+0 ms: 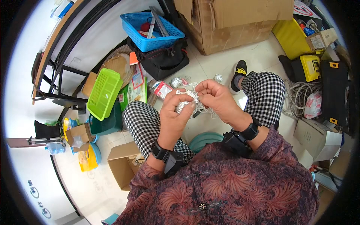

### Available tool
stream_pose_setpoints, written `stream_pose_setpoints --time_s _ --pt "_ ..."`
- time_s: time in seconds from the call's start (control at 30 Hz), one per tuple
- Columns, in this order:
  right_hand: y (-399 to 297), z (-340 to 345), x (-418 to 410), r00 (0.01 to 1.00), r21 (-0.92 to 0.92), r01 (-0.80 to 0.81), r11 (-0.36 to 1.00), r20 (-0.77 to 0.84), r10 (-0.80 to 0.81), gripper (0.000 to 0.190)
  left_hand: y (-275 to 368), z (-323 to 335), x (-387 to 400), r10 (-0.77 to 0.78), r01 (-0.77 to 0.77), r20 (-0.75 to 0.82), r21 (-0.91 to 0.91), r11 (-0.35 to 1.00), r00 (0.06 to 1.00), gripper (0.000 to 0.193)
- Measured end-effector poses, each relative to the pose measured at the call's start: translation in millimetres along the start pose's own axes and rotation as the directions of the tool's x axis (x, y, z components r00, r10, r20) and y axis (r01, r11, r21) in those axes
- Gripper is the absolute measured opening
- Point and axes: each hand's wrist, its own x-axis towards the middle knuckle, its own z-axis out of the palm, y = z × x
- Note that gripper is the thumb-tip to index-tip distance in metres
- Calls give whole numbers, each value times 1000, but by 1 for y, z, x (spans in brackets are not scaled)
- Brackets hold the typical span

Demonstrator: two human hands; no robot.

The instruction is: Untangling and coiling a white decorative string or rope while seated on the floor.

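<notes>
In my left hand (178, 111) is a bundle of shiny white cord (182, 104), held between thumb and fingers above the floor between my knees. Close to its right side, my right hand (215, 99) pinches part of the same cord with thumb and forefinger. Loose loops of the cord hang below and behind my fingers. Past my hands, a ball of silvery-white cord (176, 82) lies on the floor with a strand near it, and a smaller white ball (218, 78) lies to its right. A red-and-white packet (163, 90) is just beyond my left hand.
A lime-green plastic basket (104, 94) sits on a dark green bin (107, 123) at left. Ahead are a blue basket (153, 43) on a black bag (166, 63) and a large cardboard box (233, 36). Coiled rope (299, 98) lies at right; an open carton (119, 168) stands lower left.
</notes>
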Motion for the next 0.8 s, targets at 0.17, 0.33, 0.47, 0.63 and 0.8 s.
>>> stream_pose_setpoints --time_s 0.17,0.33,0.47,0.63,0.8 --pt "-1 3 -2 994 -102 110 989 38 -106 16 4 0 0 -18 16 21 75 997 1000 14" --pt "0 1 -2 992 -149 106 983 81 -94 15 -4 -3 1 -87 88 43 -24 996 995 12" --pt "-1 2 -3 991 -235 102 967 112 -77 18 -2 -3 0 -96 97 33 -46 994 995 11" --pt "-4 8 -6 982 -305 188 934 82 -171 19 0 -3 2 -98 98 56 7 995 994 11" --pt "-1 3 -4 861 -651 471 595 192 -470 18 -7 -5 2 -119 120 85 -6 993 989 12"
